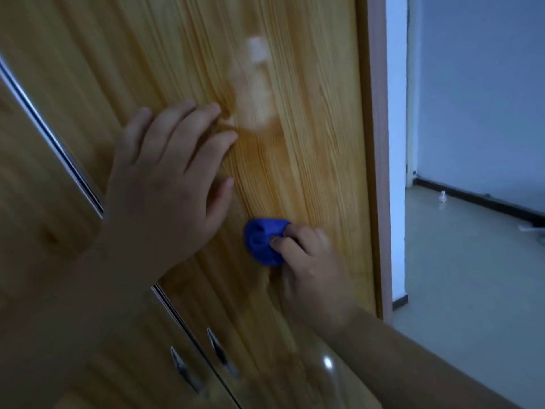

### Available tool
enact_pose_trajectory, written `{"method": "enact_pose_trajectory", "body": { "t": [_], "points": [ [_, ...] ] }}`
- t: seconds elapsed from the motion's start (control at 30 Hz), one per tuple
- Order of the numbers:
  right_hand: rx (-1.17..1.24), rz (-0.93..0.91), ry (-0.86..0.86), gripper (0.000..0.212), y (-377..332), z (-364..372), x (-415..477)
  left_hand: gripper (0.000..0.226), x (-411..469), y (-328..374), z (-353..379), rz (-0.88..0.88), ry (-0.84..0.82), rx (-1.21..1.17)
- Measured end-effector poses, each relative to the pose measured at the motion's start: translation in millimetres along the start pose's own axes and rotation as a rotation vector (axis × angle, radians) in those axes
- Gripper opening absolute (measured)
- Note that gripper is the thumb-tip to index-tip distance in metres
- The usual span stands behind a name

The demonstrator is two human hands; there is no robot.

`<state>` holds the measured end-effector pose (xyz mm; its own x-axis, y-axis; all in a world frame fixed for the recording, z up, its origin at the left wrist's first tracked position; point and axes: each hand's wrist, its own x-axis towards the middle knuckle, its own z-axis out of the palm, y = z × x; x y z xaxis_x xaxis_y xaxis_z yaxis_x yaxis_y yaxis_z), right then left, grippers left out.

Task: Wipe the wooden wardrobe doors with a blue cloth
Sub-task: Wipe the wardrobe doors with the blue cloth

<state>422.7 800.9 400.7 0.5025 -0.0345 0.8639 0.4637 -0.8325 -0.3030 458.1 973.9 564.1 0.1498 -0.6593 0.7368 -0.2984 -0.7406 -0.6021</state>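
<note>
The wiping step is under way on the right-hand wardrobe door (309, 128), a glossy pine-grained panel. The right hand (312, 261) holds the blue cloth (261, 243) bunched into a small wad against the wood, about mid-height in view and near the door's outer edge; its fingers (283, 246) are curled round the fabric, pinching it tight. The left hand (165, 187) lies flat on the same door, up and to the left of the cloth, its fingers (191, 122) straight and spread, holding nothing — it looks to be bracing the panel.

Just above the left fingertips sits a pale patch (253, 84), too blurred to name. 2 metal handles (218, 352) show lower down, either side of the seam with the next door.

Most of the panel looks not yet covered, so the task seems early or midway. The next move calls for firm strokes along the grain, with the wad opened out for broader contact — and the bracing hand shifted clear of the cloth's path.
</note>
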Motion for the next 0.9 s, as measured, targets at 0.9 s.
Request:
{"method": "enact_pose_trajectory", "body": {
  "t": [0.9],
  "points": [
    [-0.120,0.367,0.354,0.022,51,-37,34,0.061,1,-14,-17,0.152,-0.185,0.014]
  ]
}}
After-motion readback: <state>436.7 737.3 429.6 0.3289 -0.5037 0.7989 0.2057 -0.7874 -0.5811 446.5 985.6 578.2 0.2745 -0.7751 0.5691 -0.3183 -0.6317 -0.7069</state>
